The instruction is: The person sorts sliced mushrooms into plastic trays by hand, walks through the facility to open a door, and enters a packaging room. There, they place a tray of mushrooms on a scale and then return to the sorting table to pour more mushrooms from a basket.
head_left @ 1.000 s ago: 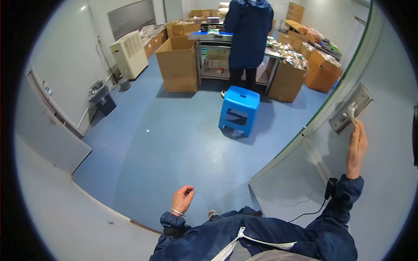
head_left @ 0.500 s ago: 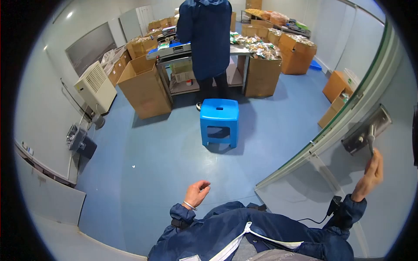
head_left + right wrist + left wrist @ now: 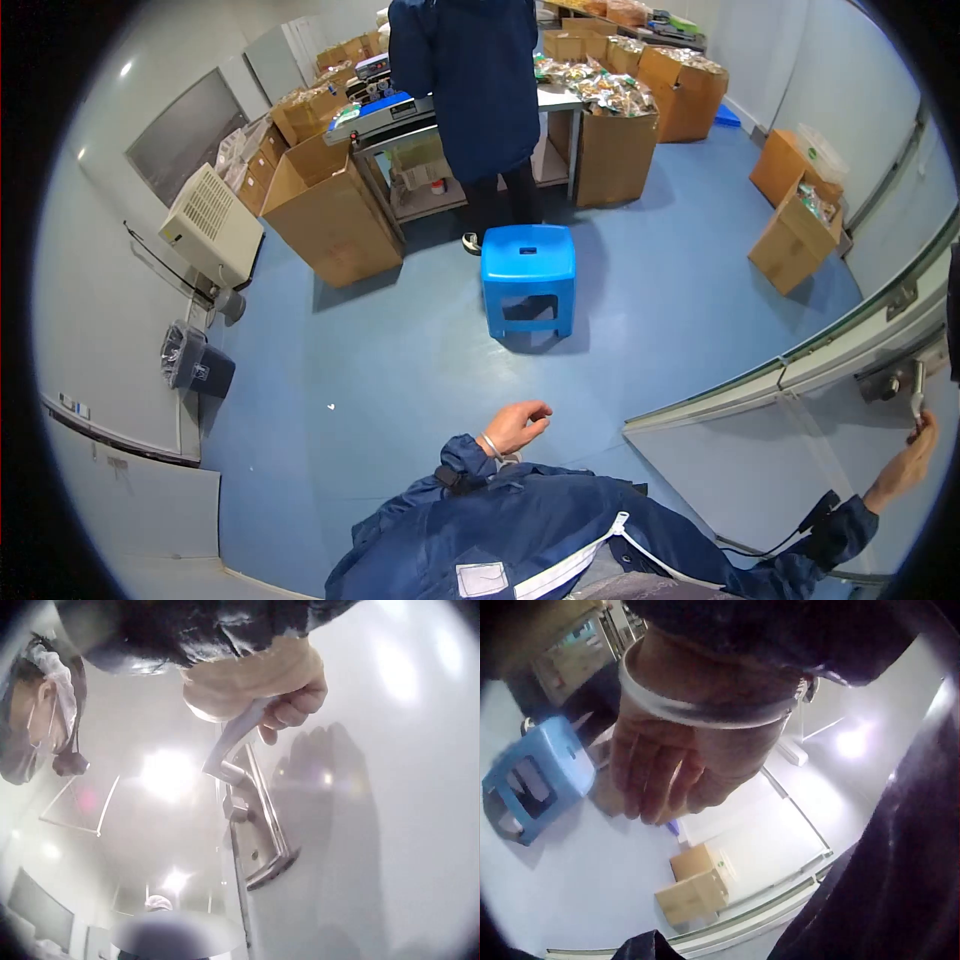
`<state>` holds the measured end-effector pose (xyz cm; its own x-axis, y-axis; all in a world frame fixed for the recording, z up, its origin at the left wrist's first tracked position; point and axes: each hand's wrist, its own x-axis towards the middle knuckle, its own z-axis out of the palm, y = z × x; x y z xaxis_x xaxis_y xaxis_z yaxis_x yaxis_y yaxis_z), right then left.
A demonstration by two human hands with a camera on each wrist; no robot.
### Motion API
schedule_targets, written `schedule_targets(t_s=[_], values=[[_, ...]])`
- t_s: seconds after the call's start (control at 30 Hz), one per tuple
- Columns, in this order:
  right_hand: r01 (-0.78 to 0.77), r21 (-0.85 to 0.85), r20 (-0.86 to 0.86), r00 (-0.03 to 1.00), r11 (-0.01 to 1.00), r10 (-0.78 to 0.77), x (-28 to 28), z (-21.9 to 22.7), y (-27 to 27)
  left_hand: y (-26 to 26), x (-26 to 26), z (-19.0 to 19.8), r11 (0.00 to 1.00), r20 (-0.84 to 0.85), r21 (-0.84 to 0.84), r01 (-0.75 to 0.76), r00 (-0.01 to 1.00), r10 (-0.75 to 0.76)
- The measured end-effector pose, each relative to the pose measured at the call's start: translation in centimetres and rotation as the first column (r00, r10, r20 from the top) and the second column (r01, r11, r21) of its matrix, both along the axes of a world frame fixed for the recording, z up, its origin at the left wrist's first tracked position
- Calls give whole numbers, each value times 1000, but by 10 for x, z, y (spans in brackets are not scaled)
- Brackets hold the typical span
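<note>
My right hand (image 3: 905, 465) grips the lever handle (image 3: 917, 392) of a pale grey door (image 3: 725, 455) at the right of the head view. In the right wrist view the fingers (image 3: 294, 709) curl round the metal lever, which sticks out from a long metal plate (image 3: 262, 825). My left hand (image 3: 517, 427) hangs in front of my body over the blue floor, fingers loosely bent and holding nothing. A light bracelet (image 3: 697, 712) circles the left wrist.
Ahead stands a blue plastic stool (image 3: 528, 255), behind it a person in a dark coat (image 3: 470, 90) at a metal worktable (image 3: 430, 200). Cardboard boxes (image 3: 335, 215) flank the table; more boxes (image 3: 800, 235) sit at right. A grey bin (image 3: 205, 365) and a cream appliance (image 3: 215, 225) line the left wall.
The door and my right hand on its handle have shifted right and lower in view, showing more boxes at right. My left hand has moved right across my front.
</note>
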<state>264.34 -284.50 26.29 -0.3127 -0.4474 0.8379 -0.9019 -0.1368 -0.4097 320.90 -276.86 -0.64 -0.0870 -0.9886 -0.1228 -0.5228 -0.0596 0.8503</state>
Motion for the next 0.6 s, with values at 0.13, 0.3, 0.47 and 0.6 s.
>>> schedule_targets(t_s=[0.13,0.3,0.47,0.6], values=[[76,-40,-296,952,996,-84,33,17,-9,-11,44,-3,997,-10,-10,71,997,-71],[348,306,-233,930,886,-285,5,19,-9,-14,80,-2,992,8,35,119,993,-119],[254,13,-258,935,967,-242,28,15,-15,-17,90,-10,990,-25,17,140,990,-139],[276,94,-201,946,956,-253,22,15,-15,-15,91,-5,989,-22,5,149,989,-149]])
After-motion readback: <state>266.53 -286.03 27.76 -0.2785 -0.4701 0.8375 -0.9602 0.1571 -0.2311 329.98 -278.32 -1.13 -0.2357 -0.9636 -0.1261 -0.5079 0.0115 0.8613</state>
